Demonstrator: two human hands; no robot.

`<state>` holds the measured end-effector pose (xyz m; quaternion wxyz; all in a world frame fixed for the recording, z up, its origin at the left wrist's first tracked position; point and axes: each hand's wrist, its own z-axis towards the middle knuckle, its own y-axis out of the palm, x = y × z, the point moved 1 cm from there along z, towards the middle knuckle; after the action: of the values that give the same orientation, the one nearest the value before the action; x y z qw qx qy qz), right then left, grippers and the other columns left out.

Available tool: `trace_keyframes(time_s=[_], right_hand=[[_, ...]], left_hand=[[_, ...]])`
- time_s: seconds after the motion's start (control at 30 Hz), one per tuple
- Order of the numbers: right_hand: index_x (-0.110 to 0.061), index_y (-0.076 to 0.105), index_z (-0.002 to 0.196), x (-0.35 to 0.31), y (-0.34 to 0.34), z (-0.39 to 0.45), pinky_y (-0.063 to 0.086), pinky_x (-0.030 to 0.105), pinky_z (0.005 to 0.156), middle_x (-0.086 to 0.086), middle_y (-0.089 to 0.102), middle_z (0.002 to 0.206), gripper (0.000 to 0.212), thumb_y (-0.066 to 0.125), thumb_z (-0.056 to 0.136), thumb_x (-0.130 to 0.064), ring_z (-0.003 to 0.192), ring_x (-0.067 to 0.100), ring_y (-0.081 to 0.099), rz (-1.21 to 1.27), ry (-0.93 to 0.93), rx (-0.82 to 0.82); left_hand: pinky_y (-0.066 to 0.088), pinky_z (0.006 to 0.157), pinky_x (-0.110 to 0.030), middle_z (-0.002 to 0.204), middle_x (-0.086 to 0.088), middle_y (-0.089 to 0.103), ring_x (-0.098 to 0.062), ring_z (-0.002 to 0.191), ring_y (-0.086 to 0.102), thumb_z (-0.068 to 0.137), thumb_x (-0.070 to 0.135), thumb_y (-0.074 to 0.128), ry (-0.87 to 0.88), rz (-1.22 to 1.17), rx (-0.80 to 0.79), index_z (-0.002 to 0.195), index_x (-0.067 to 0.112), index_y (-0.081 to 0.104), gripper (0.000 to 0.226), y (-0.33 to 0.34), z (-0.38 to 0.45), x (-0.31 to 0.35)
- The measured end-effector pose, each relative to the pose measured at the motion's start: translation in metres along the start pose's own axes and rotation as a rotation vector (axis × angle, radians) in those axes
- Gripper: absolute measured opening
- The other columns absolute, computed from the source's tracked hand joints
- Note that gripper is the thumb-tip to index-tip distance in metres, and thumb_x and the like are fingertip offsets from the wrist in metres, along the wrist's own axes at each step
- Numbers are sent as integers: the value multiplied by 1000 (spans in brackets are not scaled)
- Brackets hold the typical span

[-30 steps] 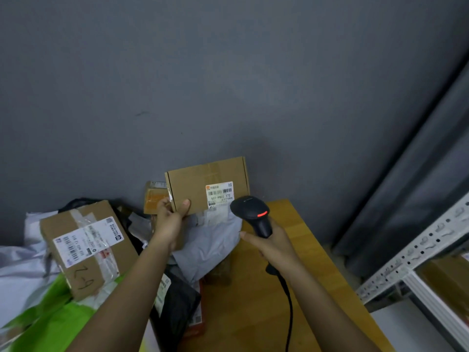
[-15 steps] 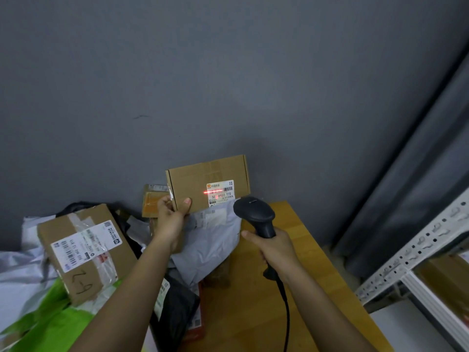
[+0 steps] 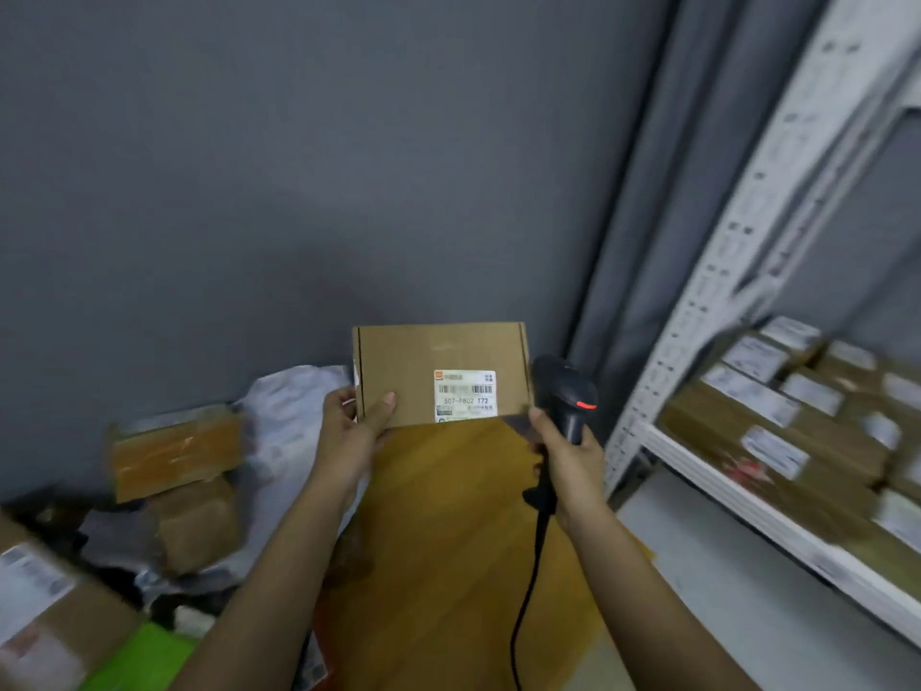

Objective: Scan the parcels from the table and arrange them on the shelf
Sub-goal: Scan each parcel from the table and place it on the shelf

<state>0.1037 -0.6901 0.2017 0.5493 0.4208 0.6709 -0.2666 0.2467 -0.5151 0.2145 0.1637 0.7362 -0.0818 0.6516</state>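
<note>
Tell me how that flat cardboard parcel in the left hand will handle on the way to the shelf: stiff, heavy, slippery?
The cardboard parcel looks stiff: its edges stay straight though the left hand pinches only one corner. Probably light, since that one-corner grip holds it level. The plain cardboard seems unlikely to slip, and its flat shape should sit steadily on the shelf.

View: single, head-mounted, wide-angle. Aim: forward and down, toward a grey wall point(image 3: 249, 192). Near field: both forearms, seen at arm's length from above. Lower centre is occupied by the counter point(image 3: 448, 541); right edge by the shelf point(image 3: 747, 496), blurred.
</note>
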Motion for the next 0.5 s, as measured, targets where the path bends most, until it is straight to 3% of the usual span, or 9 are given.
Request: trace_keyframes(time_s=[0.13,0.2,0.37,0.5], right_hand=[[-20,62,90,-15,-96,2,45,34,60,6,61,73,23,76,81,-36,61,21,54,56,-71,283],[-17,62,91,-24,-150,-5,43,31,56,5,57,70,22,75,82,-32,58,19,50,80,-89,390],[-15,61,88,-39,-280,-37,43,32,59,2,50,66,17,75,83,-25,56,19,46,117,-97,512],[-15,61,93,-39,-371,-50,45,36,65,2,50,69,20,75,83,-26,60,18,47,183,-116,650]], left_hand=[[52,71,-19,122,-5,53,-19,105,61,89,18,65,-54,14,-251,125,12,38,45,96,-17,-17],[54,68,-18,124,-5,54,-18,105,61,90,18,64,-81,8,-384,127,11,38,46,144,-34,-26],[55,69,-19,127,-10,56,-20,106,62,92,19,61,-149,28,-650,127,9,42,41,257,-93,-44],[53,74,-23,127,-5,52,-23,112,59,93,16,59,-153,9,-735,131,12,38,43,343,-146,-57]])
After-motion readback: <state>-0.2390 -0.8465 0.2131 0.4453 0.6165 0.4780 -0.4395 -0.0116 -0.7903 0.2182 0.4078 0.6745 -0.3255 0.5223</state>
